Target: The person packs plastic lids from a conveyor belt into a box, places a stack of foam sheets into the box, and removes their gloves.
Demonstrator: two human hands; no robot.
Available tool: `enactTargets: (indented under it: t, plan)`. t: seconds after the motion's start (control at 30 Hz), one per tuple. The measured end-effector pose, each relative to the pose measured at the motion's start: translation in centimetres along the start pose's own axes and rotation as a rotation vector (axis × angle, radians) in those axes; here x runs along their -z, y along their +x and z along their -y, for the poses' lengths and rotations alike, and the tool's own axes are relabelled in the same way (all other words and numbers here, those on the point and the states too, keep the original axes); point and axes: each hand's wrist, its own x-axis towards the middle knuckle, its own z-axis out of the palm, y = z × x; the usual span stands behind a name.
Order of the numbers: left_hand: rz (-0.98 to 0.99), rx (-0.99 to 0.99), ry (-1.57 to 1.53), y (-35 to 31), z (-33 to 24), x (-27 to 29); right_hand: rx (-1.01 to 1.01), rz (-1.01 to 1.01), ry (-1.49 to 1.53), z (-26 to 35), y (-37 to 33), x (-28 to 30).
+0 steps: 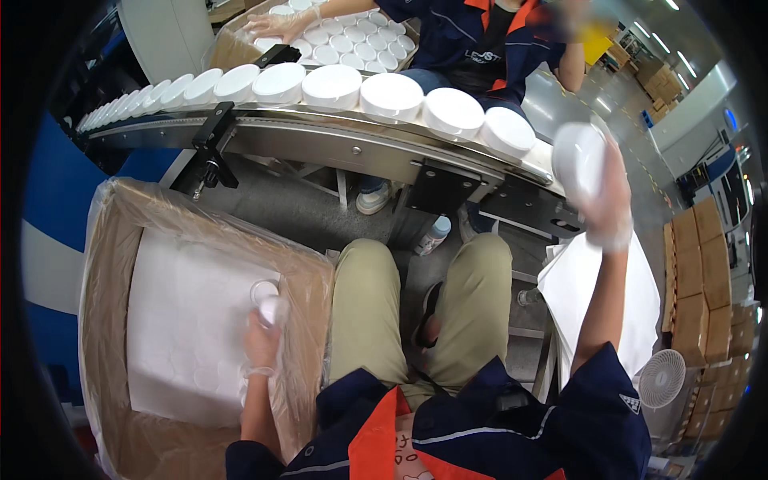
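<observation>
My right hand (611, 200) is raised at the right end of the conveyor (320, 132), its fingers closed round a white round tub (578, 160); both are blurred by motion. A row of similar white round tubs (331, 86) runs along the belt, curving away to the far left. Down at my left, my left hand (262, 342) reaches into a lined cardboard box (110, 320) and grips a small white round piece (273, 310), blurred too. Another white round piece (263, 291) lies just beyond it on the white sheet (184, 320) inside the box.
Across the conveyor a person (472, 48) sits, one gloved hand (268, 28) over a box of white round pieces (344, 40). White sheeting (560, 276) hangs at my right, near a fan (662, 378) and stacked cartons (694, 280). A small bottle (433, 236) stands beneath the conveyor.
</observation>
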Motion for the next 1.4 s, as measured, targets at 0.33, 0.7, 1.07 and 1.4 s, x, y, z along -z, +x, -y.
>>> enactTargets:
  t: [0.33,0.7,1.07,1.4]
  plan:
    - [0.149,0.011,-0.2,-4.8,-2.5,-0.7,0.013,0.586,-0.099,-10.2,5.0,-4.2]
    - [0.125,0.114,-0.185,-6.6,-6.0,0.6,0.023,0.609,-0.048,-7.0,5.5,-4.8]
    - [0.13,0.183,-0.469,-7.6,-7.4,2.6,-0.238,-0.404,0.087,-3.4,0.1,-4.2]
    - [0.032,-0.249,-1.176,-12.2,-17.0,4.8,-0.14,0.651,1.37,18.7,-17.2,-14.5]
